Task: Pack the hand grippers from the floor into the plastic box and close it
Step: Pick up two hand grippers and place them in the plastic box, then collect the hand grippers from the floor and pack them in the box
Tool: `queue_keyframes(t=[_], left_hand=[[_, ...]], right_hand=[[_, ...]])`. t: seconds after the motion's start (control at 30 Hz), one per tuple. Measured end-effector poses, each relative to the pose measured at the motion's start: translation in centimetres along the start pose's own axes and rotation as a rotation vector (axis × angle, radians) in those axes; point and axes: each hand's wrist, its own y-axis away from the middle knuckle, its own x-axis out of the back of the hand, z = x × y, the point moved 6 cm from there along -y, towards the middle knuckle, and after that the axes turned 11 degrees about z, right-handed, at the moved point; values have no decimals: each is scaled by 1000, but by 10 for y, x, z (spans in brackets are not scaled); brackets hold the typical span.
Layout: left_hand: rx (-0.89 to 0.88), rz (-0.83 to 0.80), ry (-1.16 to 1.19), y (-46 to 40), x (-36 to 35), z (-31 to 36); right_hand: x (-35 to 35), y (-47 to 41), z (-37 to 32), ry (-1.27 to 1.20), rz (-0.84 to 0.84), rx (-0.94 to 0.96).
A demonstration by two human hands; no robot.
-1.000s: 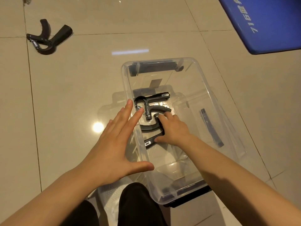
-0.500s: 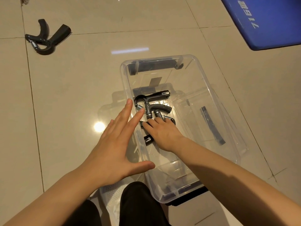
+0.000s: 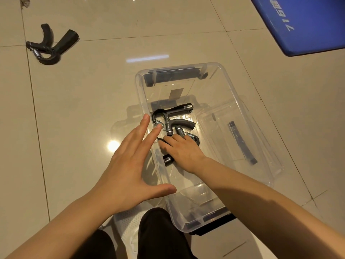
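Right hand [image 3: 183, 152] presses a gripper [image 3: 168, 159] inside plastic box [image 3: 257, 128]

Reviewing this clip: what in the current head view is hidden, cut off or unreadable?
- Second hand gripper in the plastic box: mostly under the right hand, so whether the hand grips or only rests on it is unclear.
- Blue mat: cut off by the top and right edges; its print is partly lost.
- Box lid: under the box; only hazy outlines through clear plastic.
- Scrap at top left: cropped, too small.

Bare forearms without sleeves, left hand [image 3: 128, 165], right hand [image 3: 183, 152]; black trousers [image 3: 158, 234].
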Motion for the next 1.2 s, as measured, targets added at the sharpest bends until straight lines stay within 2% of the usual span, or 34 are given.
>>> queue_keyframes(t=[0.23,0.33,0.47,0.57,0.63,0.73,0.8,0.87,0.97,1.03,1.2], left_hand=[[-24,12,-4,0,1,-2],[-81,8,-108,1,1,-5],[-134,-20,-238,8,10,2],[-188,16,-368,17,45,16],[-132,46,-430,18,81,24],[71,16,-383,43,154,60],[152,73,-210,69,200,99],[157,169,-1,102,237,141],[105,235,66,159,261,186],[143,326,130,197,263,191],[465,600,628,281,271,170]], right_hand=[[14,0,10,-243,-40,-67],[49,14,32,-363,89,-258],[104,82,64,-535,230,-582],[152,126,61,-496,342,-626],[178,133,54,-503,404,-629],[238,136,18,-587,477,-552],[278,133,-13,-641,524,-472],[318,131,-48,-703,555,-389],[373,131,-105,-744,532,-238],[404,135,-146,-749,515,-122],[440,153,-229,-649,420,84]])
